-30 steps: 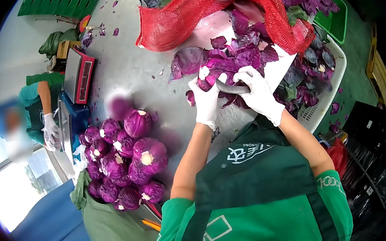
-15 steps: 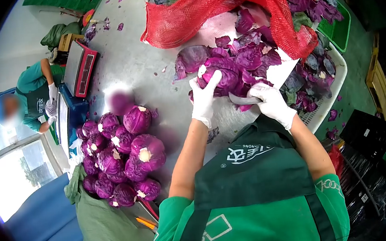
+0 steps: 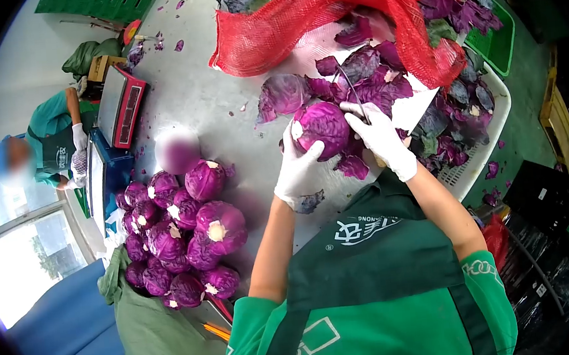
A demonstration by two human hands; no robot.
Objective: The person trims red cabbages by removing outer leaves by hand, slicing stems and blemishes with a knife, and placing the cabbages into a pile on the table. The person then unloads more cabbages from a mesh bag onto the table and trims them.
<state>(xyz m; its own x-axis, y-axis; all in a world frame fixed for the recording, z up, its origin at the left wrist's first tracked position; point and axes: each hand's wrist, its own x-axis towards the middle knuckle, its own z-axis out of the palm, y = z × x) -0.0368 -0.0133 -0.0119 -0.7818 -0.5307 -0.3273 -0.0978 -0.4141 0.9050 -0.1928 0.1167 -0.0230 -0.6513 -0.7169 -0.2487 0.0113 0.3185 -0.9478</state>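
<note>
My left hand (image 3: 297,166), in a white glove, holds a round red cabbage (image 3: 323,129) from its left and lower side. The cabbage's pale cut stem faces left. My right hand (image 3: 380,138), also gloved, is closed on a knife (image 3: 351,85), whose thin blade points up and away over the loose leaves. Its fingers are close to the cabbage's right side. Purple outer leaves (image 3: 374,82) lie behind and to the right of the cabbage.
A pile of cabbages (image 3: 168,238) sits at the left. Red mesh (image 3: 284,22) lies at the back. A white basket (image 3: 506,114) of leaves stands at the right. Beyond red and blue scales (image 3: 123,110), a co-worker (image 3: 51,140) stands at far left.
The knife has swung from pointing left to pointing up and away, and my right hand has moved up and left. The cabbage now shows a smooth round side, with leaves below it.
</note>
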